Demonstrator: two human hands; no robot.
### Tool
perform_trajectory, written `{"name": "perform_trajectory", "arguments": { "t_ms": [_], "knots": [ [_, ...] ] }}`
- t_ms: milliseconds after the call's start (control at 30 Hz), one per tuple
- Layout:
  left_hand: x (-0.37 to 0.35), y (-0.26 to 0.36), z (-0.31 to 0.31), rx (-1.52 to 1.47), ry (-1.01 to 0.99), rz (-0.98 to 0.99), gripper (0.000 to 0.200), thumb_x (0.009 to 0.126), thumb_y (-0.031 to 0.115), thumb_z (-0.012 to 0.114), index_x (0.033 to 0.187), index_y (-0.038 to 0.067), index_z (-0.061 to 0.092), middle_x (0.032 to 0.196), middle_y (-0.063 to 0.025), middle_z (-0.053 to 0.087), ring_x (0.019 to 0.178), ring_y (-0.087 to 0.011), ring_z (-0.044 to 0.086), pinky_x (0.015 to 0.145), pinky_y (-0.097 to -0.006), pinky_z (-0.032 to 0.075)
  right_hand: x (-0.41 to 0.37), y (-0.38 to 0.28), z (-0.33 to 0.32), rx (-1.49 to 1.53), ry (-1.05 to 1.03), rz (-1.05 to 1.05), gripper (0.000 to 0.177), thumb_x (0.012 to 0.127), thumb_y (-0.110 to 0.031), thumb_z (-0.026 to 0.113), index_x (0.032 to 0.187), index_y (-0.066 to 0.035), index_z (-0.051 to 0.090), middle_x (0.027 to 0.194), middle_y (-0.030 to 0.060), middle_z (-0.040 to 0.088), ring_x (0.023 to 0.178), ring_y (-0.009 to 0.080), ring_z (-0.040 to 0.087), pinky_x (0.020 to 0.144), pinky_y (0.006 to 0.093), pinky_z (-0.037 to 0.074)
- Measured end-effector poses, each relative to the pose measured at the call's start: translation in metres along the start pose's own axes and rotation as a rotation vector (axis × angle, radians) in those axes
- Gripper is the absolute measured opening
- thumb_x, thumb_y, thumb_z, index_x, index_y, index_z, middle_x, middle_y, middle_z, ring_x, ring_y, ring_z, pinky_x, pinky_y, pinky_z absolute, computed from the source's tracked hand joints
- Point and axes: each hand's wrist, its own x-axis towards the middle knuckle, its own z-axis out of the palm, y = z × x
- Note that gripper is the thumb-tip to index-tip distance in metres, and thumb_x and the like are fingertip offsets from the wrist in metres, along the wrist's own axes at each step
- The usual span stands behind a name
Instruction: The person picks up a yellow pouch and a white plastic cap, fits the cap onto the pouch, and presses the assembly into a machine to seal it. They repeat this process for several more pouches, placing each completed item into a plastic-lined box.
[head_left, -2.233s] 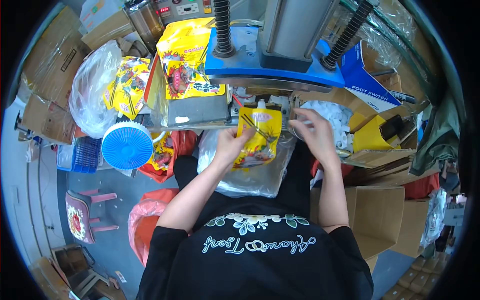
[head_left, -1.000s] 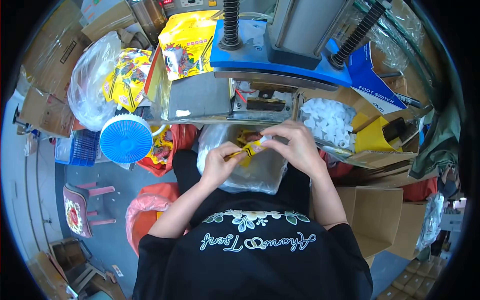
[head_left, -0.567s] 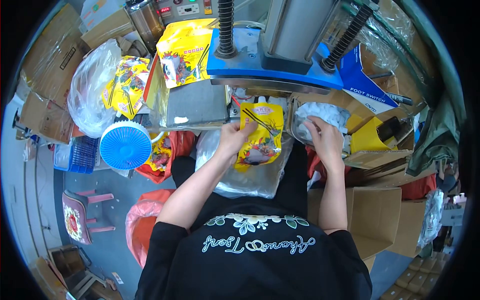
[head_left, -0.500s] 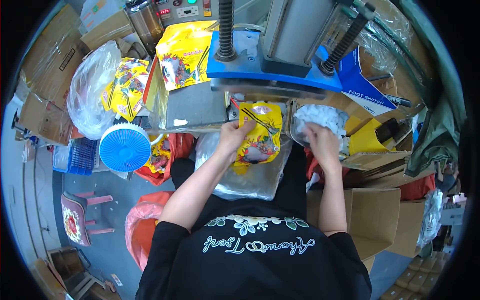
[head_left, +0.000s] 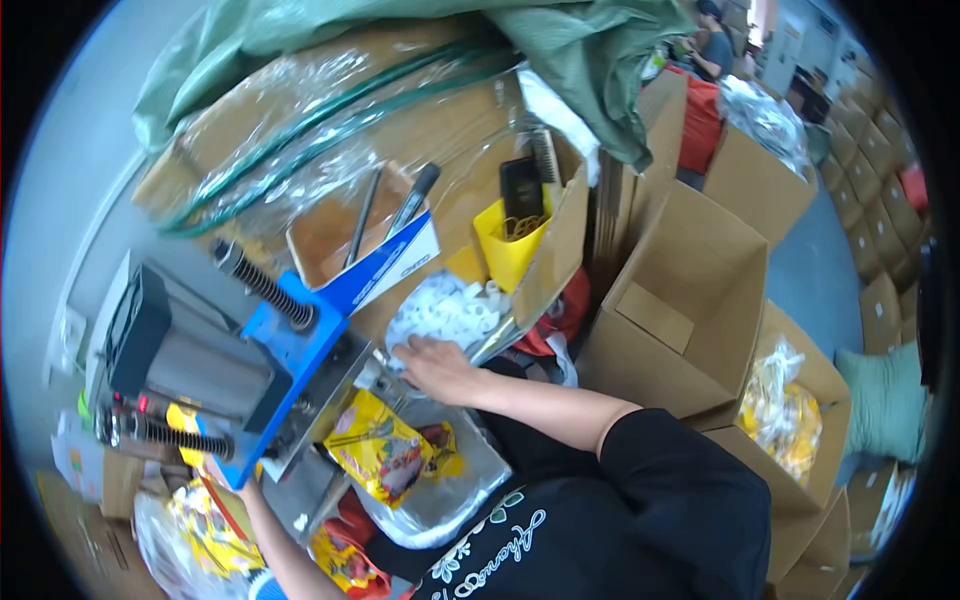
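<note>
A yellow printed pouch (head_left: 378,448) hangs at the front of the press, tilted, its upper end by the metal fixture. Below it, a plastic-covered surface (head_left: 450,515) rests over my lap, with another yellow pouch (head_left: 446,452) on it. My right hand (head_left: 440,370) is at the near edge of a heap of small white plastic pieces (head_left: 440,310); its fingers are curled, and what they hold is hidden. Beside the blue press plate (head_left: 290,355), my left hand (head_left: 245,483) is mostly out of sight, near the yellow pouches (head_left: 215,530) at lower left.
The press cylinder (head_left: 205,365) and its spring posts stand at left. Behind the white pieces are a blue-and-white box (head_left: 385,265) with rods and a yellow holder (head_left: 510,245). An open carton (head_left: 690,290) stands at right. A person (head_left: 712,50) is in the background.
My view has swung to the right, bringing the cartons into sight. My left hand has let go of the pouch and moved beside the press. My right hand remains by the white pieces.
</note>
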Motion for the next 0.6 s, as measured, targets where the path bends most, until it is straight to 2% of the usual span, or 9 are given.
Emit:
{"name": "perform_trajectory", "arguments": {
  "t_ms": [33,100,133,233,333,467,500,567,600],
  "knots": [
    [0.005,0.002,0.0,-0.031,-0.046,-0.126,0.035,0.083,0.016,0.065,0.115,0.005,0.065,0.111,-0.0167,0.068,0.104,-0.0365,0.061,0.096,-0.0462,0.043,0.001,0.001,0.001,-0.014,0.006,-0.001,0.039,0.083,-0.02,0.065,0.116,-0.003,0.055,0.103,0.0183,0.06,0.092,0.0365,0.064,0.072,0.0463,0.052],
    [0.007,0.009,0.003,0.024,-0.029,-0.116,0.035,0.083,0.017,0.065,0.115,0.005,0.065,0.111,-0.017,0.067,0.105,-0.0365,0.06,0.096,-0.0461,0.043,0.003,0.003,0.005,-0.038,0.006,-0.011,0.039,0.079,-0.015,0.064,0.115,-0.003,0.055,0.101,0.0176,0.061,0.09,0.036,0.063,0.07,0.0463,0.052],
    [0.006,0.013,0.004,0.039,-0.025,-0.111,0.035,0.083,0.017,0.065,0.115,0.005,0.065,0.111,-0.0171,0.067,0.106,-0.0365,0.06,0.096,-0.0461,0.043,0.0,0.004,0.008,-0.028,0.086,-0.048,0.04,0.073,-0.01,0.063,0.112,-0.003,0.056,0.098,0.0169,0.06,0.087,0.0345,0.063,0.068,0.046,0.052],
    [0.0,0.031,-0.004,0.026,-0.062,-0.095,0.034,0.083,0.018,0.065,0.114,0.004,0.065,0.11,-0.0176,0.067,0.107,-0.0366,0.059,0.096,-0.046,0.042,-0.009,0.009,0.005,0.077,0.193,-0.106,0.034,0.075,-0.011,0.064,0.108,-0.005,0.058,0.096,0.0166,0.06,0.086,0.035,0.063,0.069,0.0462,0.052],
    [-0.018,0.055,-0.025,-0.049,-0.173,-0.103,0.034,0.083,0.019,0.065,0.114,0.004,0.065,0.109,-0.018,0.067,0.108,-0.0367,0.058,0.096,-0.0459,0.042,-0.013,0.007,-0.009,0.193,0.144,-0.061,0.028,0.083,-0.017,0.061,0.109,-0.008,0.06,0.097,0.0133,0.058,0.09,0.0331,0.062,0.074,0.0451,0.051],
    [-0.046,0.095,-0.053,-0.143,-0.311,-0.139,0.034,0.084,0.021,0.065,0.113,0.004,0.066,0.109,-0.0187,0.067,0.11,-0.0368,0.057,0.097,-0.0458,0.042,-0.014,0.008,-0.018,0.348,0.188,-0.028,0.025,0.086,-0.015,0.058,0.11,-0.009,0.061,0.099,0.0141,0.057,0.088,0.0351,0.063,0.076,0.043,0.051],
    [-0.052,0.103,-0.056,-0.114,-0.302,-0.127,0.034,0.084,0.021,0.065,0.113,0.004,0.066,0.109,-0.0188,0.067,0.11,-0.0368,0.057,0.097,-0.0458,0.042,-0.013,0.009,-0.021,0.379,0.201,-0.04,0.025,0.085,-0.014,0.058,0.109,-0.008,0.061,0.1,0.0147,0.058,0.087,0.0356,0.063,0.075,0.0434,0.051],
    [-0.07,0.089,-0.036,0.202,-0.01,0.057,0.03,0.088,0.025,0.062,0.108,0.003,0.068,0.108,-0.0201,0.066,0.112,-0.0366,0.056,0.097,-0.0454,0.04,-0.01,0.013,-0.027,0.442,0.224,-0.064,0.024,0.085,-0.013,0.059,0.108,-0.007,0.061,0.101,0.0159,0.059,0.086,0.0365,0.063,0.075,0.0442,0.051],
    [-0.08,0.118,-0.059,0.209,-0.015,0.134,0.031,0.092,0.027,0.059,0.108,0.003,0.068,0.111,-0.0202,0.065,0.113,-0.0366,0.055,0.099,-0.0463,0.038,-0.009,0.015,-0.028,0.513,0.242,-0.061,0.024,0.088,-0.014,0.059,0.111,-0.006,0.061,0.102,0.0172,0.062,0.087,0.0352,0.065,0.076,0.042,0.051]
  ]
}}
